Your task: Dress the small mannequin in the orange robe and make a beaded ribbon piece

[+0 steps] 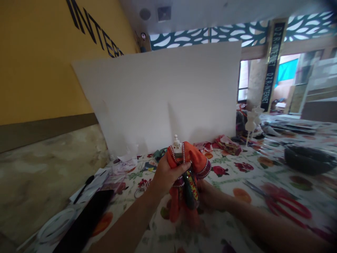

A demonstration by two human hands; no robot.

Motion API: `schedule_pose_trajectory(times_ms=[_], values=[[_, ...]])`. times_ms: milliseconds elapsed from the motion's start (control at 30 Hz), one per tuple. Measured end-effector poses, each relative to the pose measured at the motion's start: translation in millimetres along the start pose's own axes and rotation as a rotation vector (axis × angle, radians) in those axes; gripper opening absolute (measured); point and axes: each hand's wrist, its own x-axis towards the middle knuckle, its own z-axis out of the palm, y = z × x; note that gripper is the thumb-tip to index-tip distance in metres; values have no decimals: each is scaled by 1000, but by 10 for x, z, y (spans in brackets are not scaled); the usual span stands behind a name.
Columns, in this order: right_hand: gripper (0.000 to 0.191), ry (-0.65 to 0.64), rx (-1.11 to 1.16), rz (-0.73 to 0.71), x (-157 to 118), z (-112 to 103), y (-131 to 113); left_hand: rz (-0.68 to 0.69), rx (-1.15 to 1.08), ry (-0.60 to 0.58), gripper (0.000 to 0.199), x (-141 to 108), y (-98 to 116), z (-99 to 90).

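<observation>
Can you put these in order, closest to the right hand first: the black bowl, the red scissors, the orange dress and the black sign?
1. Orange beaded dress, touching the right hand, in the middle.
2. Red-handled scissors, off to the right.
3. Black bowl, farther right and back.
4. Black sign, far back, upper right.

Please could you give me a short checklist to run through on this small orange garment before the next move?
The left hand has a firm hold on the small orange garment: ok.
The right hand supports the garment from below: ok.
The white beaded trim is fully in place: cannot tell, as the left hand hides part of it.
The lower orange fabric is gathered up: not ok, it hangs loose.
The red-handled scissors lie on the floral tablecloth, apart from the hands: ok.
</observation>
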Motion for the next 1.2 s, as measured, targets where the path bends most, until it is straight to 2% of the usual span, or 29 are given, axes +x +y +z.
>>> schedule_pose_trajectory(times_ms=[133,200,333,467,733,867,1200], values=[[14,15,-4,-8,4,-37,50,27,-5,-16,62,28,81,-120],[13,12,-9,6,5,-64,78,43,12,-68,69,43,148,-227],[11,-16,-25,49,-5,-96,96,44,45,-153,52,75,217,-395],[12,-40,-36,68,-17,-87,65,44,-25,-109,37,88,176,-397],[14,-47,-46,25,-8,-53,-30,84,-33,-68,42,-8,268,-280],[17,-50,-60,-5,-20,-28,-104,67,5,-95,48,-46,314,-254],[15,-56,-91,-7,-21,0,-180,50,-10,-106,36,-58,354,-228]])
